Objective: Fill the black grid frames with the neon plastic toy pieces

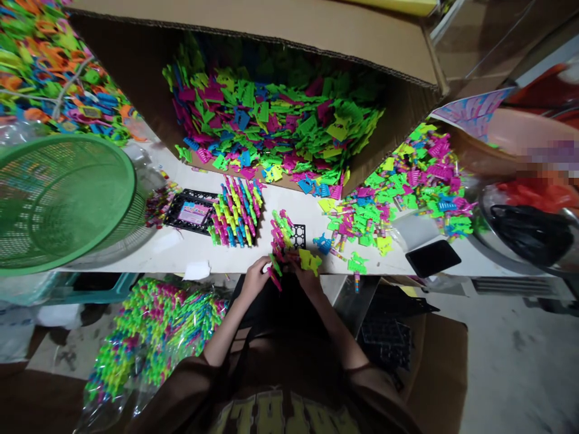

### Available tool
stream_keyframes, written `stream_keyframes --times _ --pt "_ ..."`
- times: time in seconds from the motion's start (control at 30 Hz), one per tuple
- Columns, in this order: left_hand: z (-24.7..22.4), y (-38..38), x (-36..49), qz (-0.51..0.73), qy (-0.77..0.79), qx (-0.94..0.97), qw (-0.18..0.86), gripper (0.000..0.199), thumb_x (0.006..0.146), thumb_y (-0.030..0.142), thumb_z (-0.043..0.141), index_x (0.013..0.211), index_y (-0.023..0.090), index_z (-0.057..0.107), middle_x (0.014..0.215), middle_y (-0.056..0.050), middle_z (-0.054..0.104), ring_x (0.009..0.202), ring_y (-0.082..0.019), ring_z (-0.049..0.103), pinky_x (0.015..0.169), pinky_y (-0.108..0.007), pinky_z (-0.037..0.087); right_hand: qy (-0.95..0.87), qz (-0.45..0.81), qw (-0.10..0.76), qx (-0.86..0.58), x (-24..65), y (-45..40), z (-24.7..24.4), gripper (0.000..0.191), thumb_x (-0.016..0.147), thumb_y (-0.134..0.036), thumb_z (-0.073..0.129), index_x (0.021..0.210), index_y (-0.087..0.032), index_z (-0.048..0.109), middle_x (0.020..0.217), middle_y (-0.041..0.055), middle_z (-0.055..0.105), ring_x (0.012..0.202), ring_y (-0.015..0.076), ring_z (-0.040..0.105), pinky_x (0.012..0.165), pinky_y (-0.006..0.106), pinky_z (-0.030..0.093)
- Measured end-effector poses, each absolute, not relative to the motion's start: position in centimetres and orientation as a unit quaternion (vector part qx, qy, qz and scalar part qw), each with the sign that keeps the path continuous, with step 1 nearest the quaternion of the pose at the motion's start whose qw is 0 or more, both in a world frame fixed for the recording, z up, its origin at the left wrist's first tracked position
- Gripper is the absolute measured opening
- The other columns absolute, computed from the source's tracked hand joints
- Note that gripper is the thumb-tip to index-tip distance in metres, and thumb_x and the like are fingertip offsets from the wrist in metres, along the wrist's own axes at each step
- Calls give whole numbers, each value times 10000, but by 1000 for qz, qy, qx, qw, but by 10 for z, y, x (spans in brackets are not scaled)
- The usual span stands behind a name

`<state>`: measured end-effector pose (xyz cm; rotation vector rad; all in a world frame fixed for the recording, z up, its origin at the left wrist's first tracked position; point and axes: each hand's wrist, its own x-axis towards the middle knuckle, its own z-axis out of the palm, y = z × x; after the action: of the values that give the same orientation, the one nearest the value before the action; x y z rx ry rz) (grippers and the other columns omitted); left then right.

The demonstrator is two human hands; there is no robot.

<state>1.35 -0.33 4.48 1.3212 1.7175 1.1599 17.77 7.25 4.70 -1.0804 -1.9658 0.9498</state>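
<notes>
Yellow flat plastic toy piece [310, 261] sits in the right hand [307, 281], by the white table's [235, 260] front edge. The left hand [256, 278] curls beside a pink plastic piece [274, 279]; I can't tell if it grips.

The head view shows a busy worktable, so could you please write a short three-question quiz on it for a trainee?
1. What colour is the round basket at the picture's left?
2. True or false: the flat black phone lies on the white table.
3. Which of the person's hands is nearer the yellow piece just in front of them: A) left or B) right?

Key: 1. Green. 2. True. 3. B, the right hand.
</notes>
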Motion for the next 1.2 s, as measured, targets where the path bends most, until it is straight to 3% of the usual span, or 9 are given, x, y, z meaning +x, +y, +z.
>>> stream_keyframes --times 0.23,0.53,0.7,0.87,1.2 --pt "46 -4 13 441 661 503 340 201 753 133 536 896 190 665 999 -57 733 954 -197 676 862 -317 519 -739 438 362 -361 170 78 45 286 917 -421 522 1010 -224 707 1012 66 734 946 188 697 853 317 577" --pt "55 -2 8 423 661 504 360 177 763 201 563 904 179 668 983 -69 743 942 -215 688 853 -340 541 -773 384 353 -361 166 74 37 241 932 -259 497 1080 -259 686 1022 60 726 961 199 695 832 332 594" --pt "89 -2 -8 407 660 517 362 252 826 289 549 1037 176 629 981 -73 734 901 -202 693 820 -316 546 -761 387 339 -394 159 73 33 253 924 -231 498 1090 -274 684 999 53 728 911 200 703 778 323 608" --pt "127 7 -7 348 705 566 248 354 929 366 432 1211 197 563 1191 -98 663 1082 -227 636 944 -356 488 -777 370 335 -384 157 74 41 242 911 -211 519 1077 -248 693 954 59 735 907 209 705 798 325 596" --pt "151 17 13 300 730 549 274 415 979 340 353 1368 286 487 1271 -35 651 1138 -251 633 922 -367 517 -785 351 307 -408 156 77 47 238 905 -240 507 1036 -216 704 879 71 739 787 198 709 675 286 577"
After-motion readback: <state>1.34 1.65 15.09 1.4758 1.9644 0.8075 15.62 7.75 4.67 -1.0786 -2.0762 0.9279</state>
